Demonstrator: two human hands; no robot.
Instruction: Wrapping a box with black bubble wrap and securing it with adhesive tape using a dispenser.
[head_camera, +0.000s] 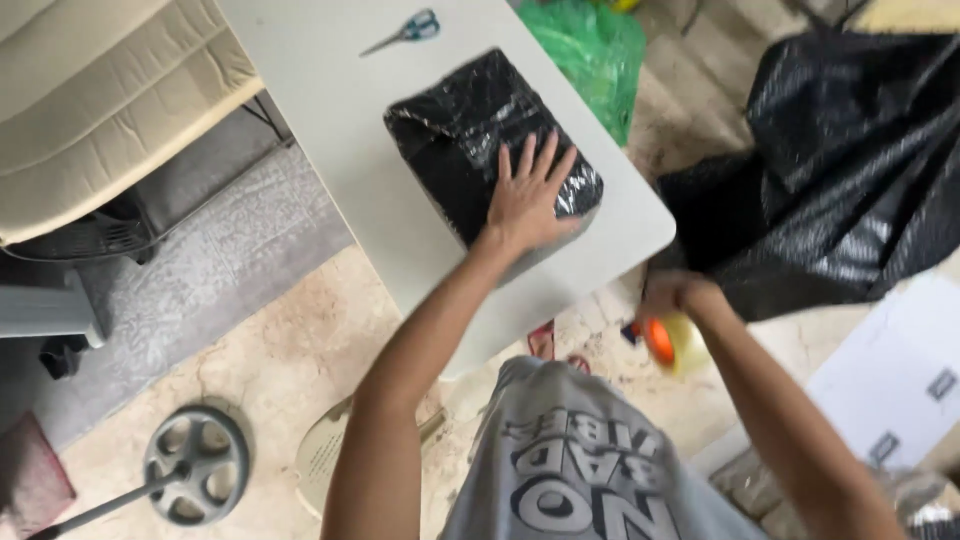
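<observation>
Left hand (527, 205) spread flat on black wrapped parcel (490, 140) on white surface (330, 110). Right hand (672, 295) gripping tape roll (675, 343) beyond surface edge. Scissors (405, 31) well apart.

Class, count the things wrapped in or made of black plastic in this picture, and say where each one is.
2: a black-wrapped parcel on the white table under the left hand, and a big black bag on the floor at right.

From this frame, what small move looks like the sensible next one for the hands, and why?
Probably bring the right hand with its tape roll up to the black wrapped parcel. The left hand lies flat on the parcel on the white table, while the tape sits below the table's edge, away from it.
</observation>
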